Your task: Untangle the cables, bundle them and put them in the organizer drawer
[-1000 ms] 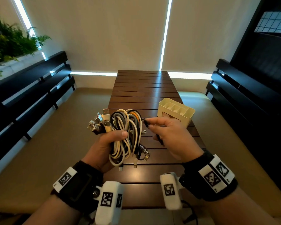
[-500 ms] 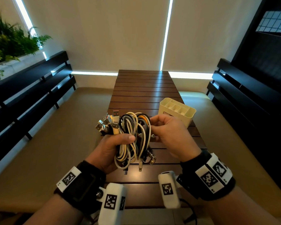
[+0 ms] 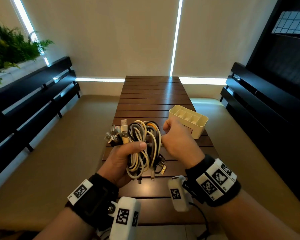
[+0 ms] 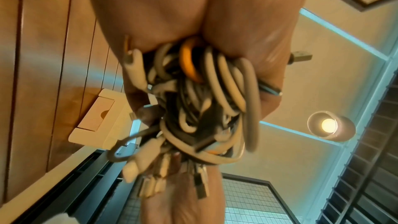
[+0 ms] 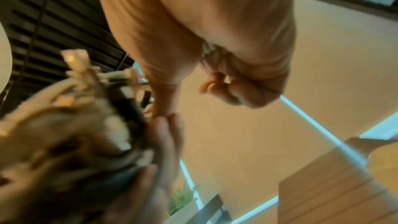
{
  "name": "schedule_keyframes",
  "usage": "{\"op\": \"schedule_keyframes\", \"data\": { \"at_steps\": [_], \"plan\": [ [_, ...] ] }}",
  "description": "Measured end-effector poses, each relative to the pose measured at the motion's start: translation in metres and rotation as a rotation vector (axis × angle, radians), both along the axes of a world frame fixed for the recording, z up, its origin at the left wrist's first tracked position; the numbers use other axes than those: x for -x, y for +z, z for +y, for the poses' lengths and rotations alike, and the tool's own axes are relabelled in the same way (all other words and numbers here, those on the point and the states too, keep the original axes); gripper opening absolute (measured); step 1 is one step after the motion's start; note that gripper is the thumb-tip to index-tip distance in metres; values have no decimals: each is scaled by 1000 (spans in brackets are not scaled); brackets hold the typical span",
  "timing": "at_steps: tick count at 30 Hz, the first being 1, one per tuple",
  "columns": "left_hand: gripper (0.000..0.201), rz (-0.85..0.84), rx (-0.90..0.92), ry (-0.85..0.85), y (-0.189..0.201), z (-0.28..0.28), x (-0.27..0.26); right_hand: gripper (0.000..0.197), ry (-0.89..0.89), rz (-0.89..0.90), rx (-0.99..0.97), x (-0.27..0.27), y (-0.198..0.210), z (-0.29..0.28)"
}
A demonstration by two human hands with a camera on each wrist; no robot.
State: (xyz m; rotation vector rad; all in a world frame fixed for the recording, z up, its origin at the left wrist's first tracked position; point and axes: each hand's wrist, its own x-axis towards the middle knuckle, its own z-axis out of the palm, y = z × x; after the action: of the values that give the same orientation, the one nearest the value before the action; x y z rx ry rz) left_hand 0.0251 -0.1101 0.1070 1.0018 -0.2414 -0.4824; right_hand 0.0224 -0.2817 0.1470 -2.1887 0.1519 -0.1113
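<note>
Dark benches and pale blinds frame a slatted wooden worktop in the head view. At frame centre, a coiled bundle of cables is gripped by the left hand, the thumb laid across the loops, plugs fanned out at the upper left and others dangling below. The right hand is seen just right of the bundle with fingers curled; whether a strand is pinched cannot be told here. The organizer stands on the worktop just behind that hand, toward the right.

In the left wrist view, the cables are seen squeezed in the left hand, loops spilling down the frame's middle; the organizer and its closed drawer lie at lower left.

In the right wrist view, the right hand is curled at upper centre, nothing plainly held; the blurred cables sit at lower left, beside it.

The loose loops could probably spring open if the grip is eased, since no tie is visible. The drawer would likely need opening first, or plugs may be caught on its edge.
</note>
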Motion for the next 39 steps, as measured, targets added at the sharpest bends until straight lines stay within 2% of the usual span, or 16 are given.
{"op": "schedule_keyframes", "data": {
  "at_steps": [2, 4, 6, 8, 10, 14, 18, 25, 29, 31, 35, 37, 39],
  "plan": [
    [70, 15, 19, -6, -1, -2, -2, 20, 24, 4, 47, -3, 0, -3],
    [64, 27, 8, -2, -3, -2, -4, 18, 118, 26, -8, -7, -2, -5],
    [53, 43, 4, 12, -6, -1, -6, 14, 197, 27, -232, -8, -5, -14],
    [58, 75, -2, 57, -9, 1, -9, 11, 189, -55, -461, -9, -7, -25],
    [65, 92, -5, 112, -12, 5, -13, 9, 174, -150, -541, -9, -10, -29],
    [61, 77, -36, 105, -11, -2, -16, 6, 290, -249, -473, -4, -27, -13],
    [63, 39, -50, 83, -5, -8, -22, 5, 270, -264, -576, -9, -40, -7],
    [55, 17, -141, 64, -4, -18, -30, 9, 251, -306, -390, -19, -41, -16],
    [48, -11, -157, 70, -7, -28, -38, 8, 218, -298, -486, -22, -45, -24],
    [50, -25, -181, 93, -13, -31, -44, 9, 216, -290, -467, -25, -47, -27],
    [56, 44, -197, 155, -32, -34, -54, 10, 319, -178, -359, -36, -51, -39],
    [46, 108, -197, 191, -41, -37, -59, 13, 361, -104, -422, -50, -58, -53],
    [36, 174, -201, 236, -48, -43, -62, 14, 201, -136, -446, -72, -75, -71]
  ]
}}
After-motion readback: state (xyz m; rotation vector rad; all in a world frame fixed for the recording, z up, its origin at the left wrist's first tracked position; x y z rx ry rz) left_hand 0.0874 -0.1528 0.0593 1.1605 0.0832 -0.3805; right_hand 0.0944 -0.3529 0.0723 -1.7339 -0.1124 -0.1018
